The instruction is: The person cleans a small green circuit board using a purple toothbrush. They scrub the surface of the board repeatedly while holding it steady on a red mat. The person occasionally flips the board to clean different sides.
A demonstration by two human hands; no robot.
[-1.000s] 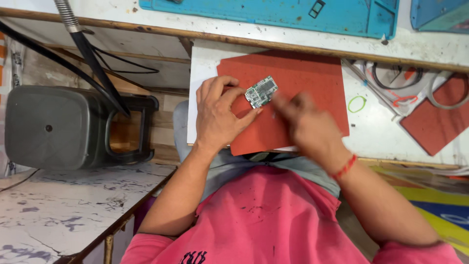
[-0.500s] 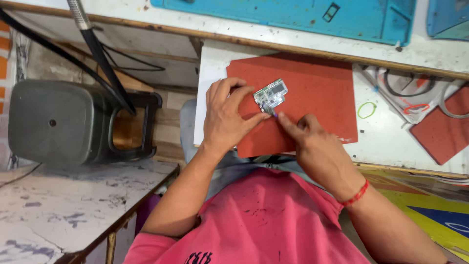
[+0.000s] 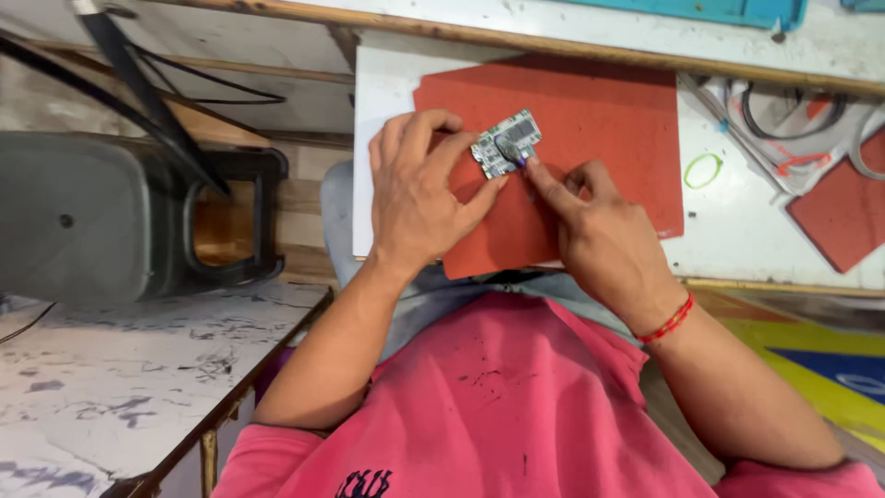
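White worktop [image 3: 737,221], scuffed, carried one large red rubber mat [image 3: 590,120] with a second, smaller red mat [image 3: 834,217] well apart at the right edge. One small green circuit board [image 3: 505,146], rectangular with silver parts, lay flat on the large mat near its upper left. Left hand [image 3: 419,198] rested over the mat's left side, fingers curled loosely, thumb tip and forefinger pinching the board's left and lower edges. Right hand [image 3: 595,231] sat just beside it, mostly closed, forefinger stretched out with its tip pressed on the board's middle; whether anything was held under that fingertip could not be told. One red thread bracelet [image 3: 668,323] circled the right wrist. One green ring [image 3: 705,171] lay on the worktop right of the mat. One grey plastic stool [image 3: 111,221] stood to the left. Against the picture half a second before, the board sat lower and flatter, with the right forefinger moved onto it.
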